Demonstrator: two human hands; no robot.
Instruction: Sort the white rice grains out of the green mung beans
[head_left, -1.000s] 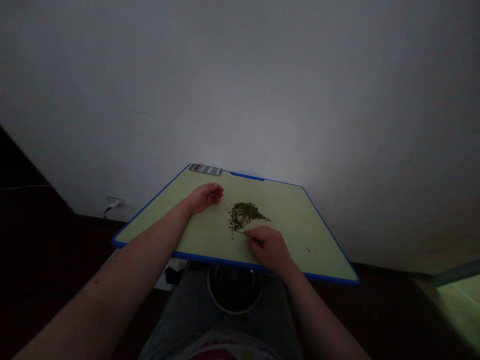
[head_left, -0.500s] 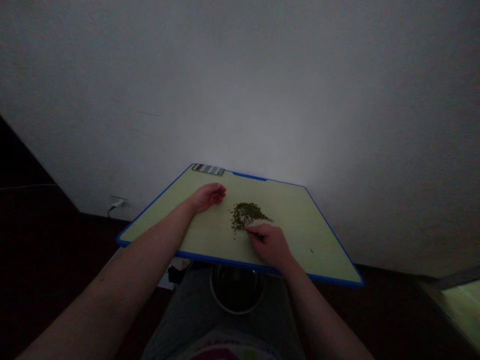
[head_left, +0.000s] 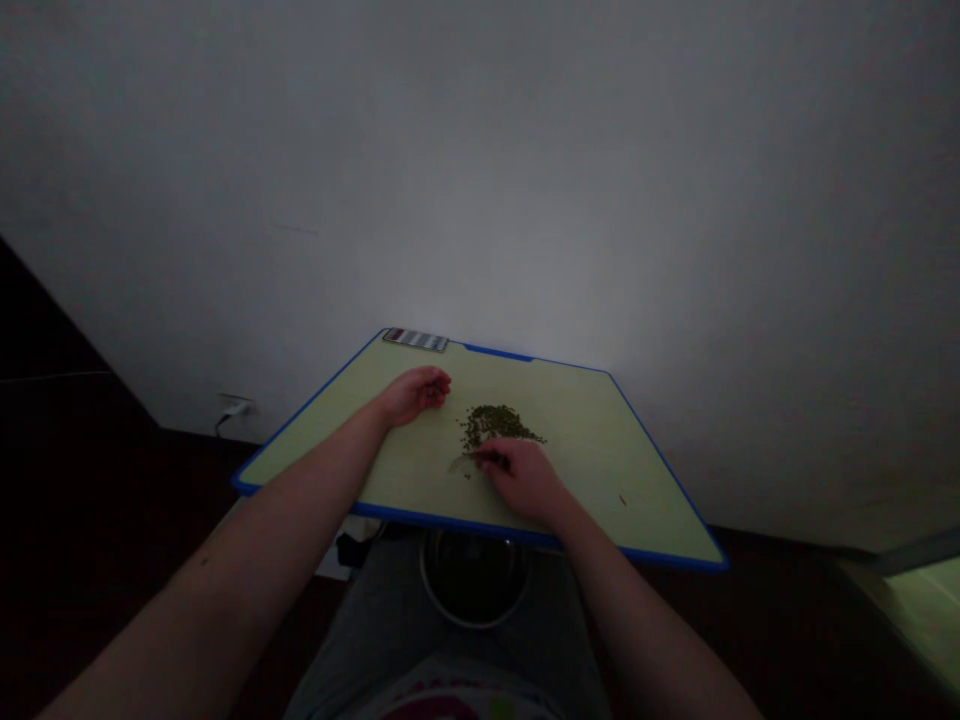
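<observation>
A loose heap of small greenish beans, like mung beans (head_left: 497, 418), lies on a pale yellow board with a blue rim (head_left: 570, 400). My right hand (head_left: 519, 476) is at the near edge of the heap, its fingers pinched on a thin dark tool (head_left: 474, 455). The tool's tip is smeared by motion over the board, so I cannot tell its kind. To the left of the beans, my left hand (head_left: 415, 394) rests on the board with fingers curled in. Shadow hides what those fingers may hold.
A phone (head_left: 415, 339) with its screen lit lies at the board's far left corner. Below the near edge, a round metal bowl (head_left: 475, 622) sits between my legs. A small reddish-brown sliver (head_left: 622, 500) lies on the right. A wall (head_left: 525, 200) stands behind the board.
My right hand has moved a little left with the thin tool, whose tip now sweeps left of the heap's near edge. The left hand has stayed put.
</observation>
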